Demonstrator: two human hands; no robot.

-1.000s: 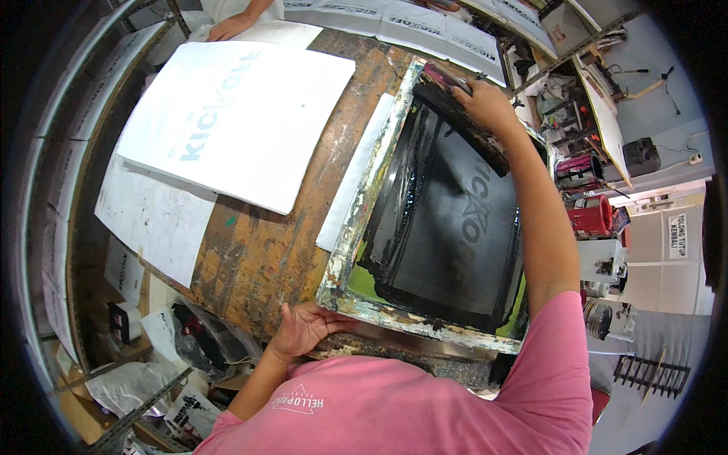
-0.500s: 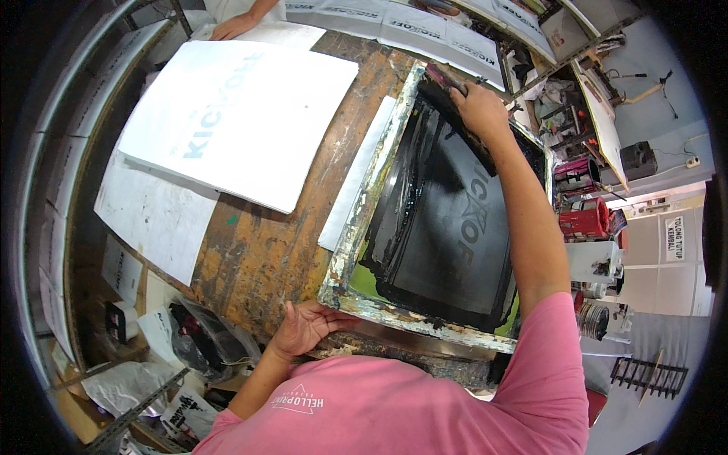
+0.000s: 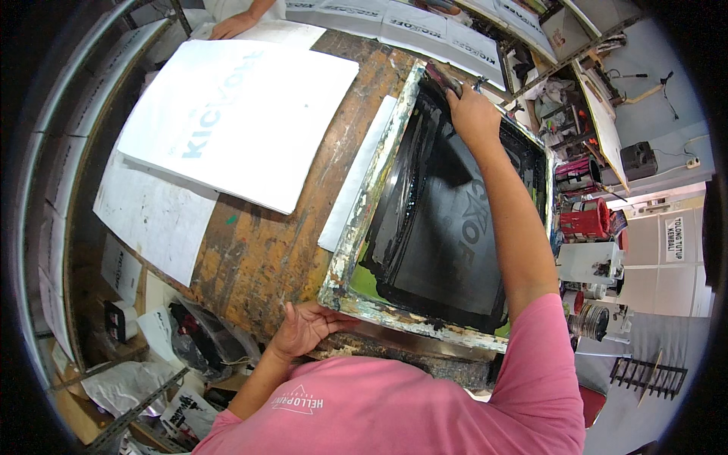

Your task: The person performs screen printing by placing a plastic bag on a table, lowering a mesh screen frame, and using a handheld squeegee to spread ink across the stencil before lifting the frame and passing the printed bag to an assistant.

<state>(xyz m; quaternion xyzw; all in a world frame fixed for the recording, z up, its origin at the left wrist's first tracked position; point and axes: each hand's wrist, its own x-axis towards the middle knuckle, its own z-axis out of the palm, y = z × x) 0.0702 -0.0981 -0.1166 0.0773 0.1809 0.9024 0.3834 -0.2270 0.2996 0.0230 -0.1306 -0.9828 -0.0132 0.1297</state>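
Observation:
A paint-crusted screen-printing frame lies on the worktable, its mesh smeared with black ink around large letters. At the frame's far end, my right hand is closed around the dark, reddish handle of a squeegee. My forearm hides part of the squeegee and the mesh's right side. My left hand is at the near left corner of the frame. Its fingers stretch out under the edge, partly hidden, and its thumb points up, apart from them.
Large printed white sheets lie stacked on the stained wooden table. Another person's hand rests by their far edge. A white sheet pokes out left of the frame. Ink cans line the right side; shelves hold printed sheets.
My right hand and forearm have shifted a little left, with the squeegee still gripped. More of the mesh's far right now shows. My left hand and the frame look unmoved.

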